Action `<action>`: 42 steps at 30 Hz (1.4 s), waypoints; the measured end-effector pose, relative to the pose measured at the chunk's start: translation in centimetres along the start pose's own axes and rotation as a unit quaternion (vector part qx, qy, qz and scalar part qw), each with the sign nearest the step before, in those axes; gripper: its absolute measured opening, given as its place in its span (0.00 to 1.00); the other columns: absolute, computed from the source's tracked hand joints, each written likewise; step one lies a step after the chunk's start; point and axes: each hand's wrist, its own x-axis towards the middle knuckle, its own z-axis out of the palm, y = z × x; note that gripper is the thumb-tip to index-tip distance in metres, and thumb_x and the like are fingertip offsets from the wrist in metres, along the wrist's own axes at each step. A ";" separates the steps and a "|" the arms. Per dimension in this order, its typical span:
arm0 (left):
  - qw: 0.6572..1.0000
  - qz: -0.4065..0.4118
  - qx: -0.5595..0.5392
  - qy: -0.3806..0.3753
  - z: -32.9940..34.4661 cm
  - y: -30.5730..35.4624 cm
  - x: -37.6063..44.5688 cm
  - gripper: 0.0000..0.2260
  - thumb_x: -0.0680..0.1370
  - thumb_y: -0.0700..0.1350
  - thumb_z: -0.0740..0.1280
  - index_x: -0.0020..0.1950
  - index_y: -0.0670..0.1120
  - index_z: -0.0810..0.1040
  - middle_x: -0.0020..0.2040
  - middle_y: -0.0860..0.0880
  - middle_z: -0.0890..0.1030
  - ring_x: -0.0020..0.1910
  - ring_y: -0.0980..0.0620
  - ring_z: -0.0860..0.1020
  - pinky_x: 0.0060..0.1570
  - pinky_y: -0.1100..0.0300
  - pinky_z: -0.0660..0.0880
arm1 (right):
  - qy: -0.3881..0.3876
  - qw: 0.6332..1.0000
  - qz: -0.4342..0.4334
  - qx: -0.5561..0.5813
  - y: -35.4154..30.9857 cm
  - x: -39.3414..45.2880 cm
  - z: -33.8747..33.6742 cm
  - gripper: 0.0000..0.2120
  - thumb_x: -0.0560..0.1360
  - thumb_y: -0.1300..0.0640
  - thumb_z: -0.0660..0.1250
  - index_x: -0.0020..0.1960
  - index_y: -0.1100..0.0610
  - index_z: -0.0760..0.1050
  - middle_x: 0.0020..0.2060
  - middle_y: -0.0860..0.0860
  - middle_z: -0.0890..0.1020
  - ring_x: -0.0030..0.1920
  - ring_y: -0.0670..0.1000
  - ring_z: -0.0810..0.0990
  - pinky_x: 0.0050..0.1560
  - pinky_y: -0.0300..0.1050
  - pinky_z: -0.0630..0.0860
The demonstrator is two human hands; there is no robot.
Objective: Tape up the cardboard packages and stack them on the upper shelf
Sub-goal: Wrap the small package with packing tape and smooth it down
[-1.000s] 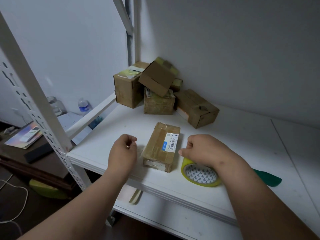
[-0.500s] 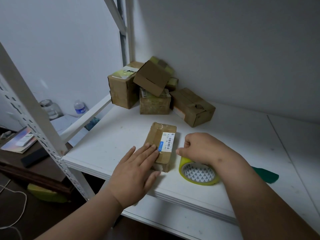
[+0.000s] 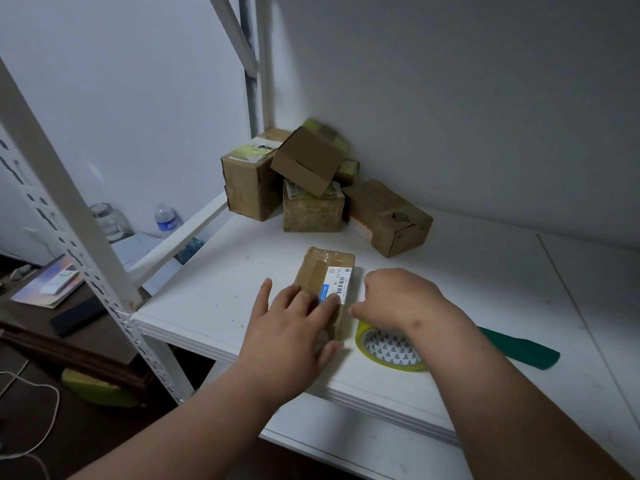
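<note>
A flat brown cardboard package [image 3: 329, 268] with a white and blue barcode label lies near the front of the white shelf [image 3: 485, 292]. My left hand [image 3: 294, 327] lies flat on its near half with straight fingers, pressing it down. My right hand [image 3: 398, 299] sits just right of the package, fingers curled over the top of a yellow tape roll [image 3: 388, 351] that lies flat on the shelf. Whether it grips the roll or a tape end is hidden.
Several taped cardboard boxes [image 3: 311, 188] are heaped in the back left corner. A green flat tool [image 3: 519, 348] lies right of the tape roll. The shelf's white upright [image 3: 69, 216] stands at the left. Beyond it a lower table holds a jar, a bottle and papers.
My left hand went from a loose fist beside the package to lying flat on top of it, then slid further onto it. My right hand stayed on the tape roll.
</note>
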 end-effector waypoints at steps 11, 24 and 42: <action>0.990 -0.060 -0.124 -0.014 0.9 1.4 0.6 0.30 0.75 0.68 0.55 0.66 0.52 0.78 0.72 0.51 0.71 0.74 0.44 0.63 0.68 0.45 0.71 | -0.014 0.999 -0.023 0.047 0.7 -0.7 -0.3 0.12 0.79 0.48 0.54 0.38 0.49 0.64 0.42 0.49 0.73 0.47 0.52 0.74 0.44 0.46 0.70; 0.945 -0.169 -0.280 0.013 1.7 1.6 -0.2 0.26 0.72 0.57 0.74 0.70 0.62 0.73 0.79 0.56 0.56 0.73 0.53 0.65 0.62 0.56 0.73 | 0.029 0.994 -0.053 0.089 1.4 -1.1 0.4 0.08 0.79 0.51 0.59 0.52 0.52 0.75 0.51 0.49 0.80 0.50 0.52 0.77 0.49 0.47 0.76; 0.585 -0.288 -0.758 -0.013 -2.4 1.1 1.0 0.11 0.73 0.38 0.71 0.55 0.44 0.84 0.44 0.44 0.83 0.43 0.50 0.78 0.42 0.63 0.75 | 0.023 0.713 -0.150 0.685 1.3 -0.5 -0.6 0.11 0.68 0.46 0.71 0.42 0.53 0.84 0.35 0.54 0.82 0.37 0.50 0.80 0.43 0.45 0.78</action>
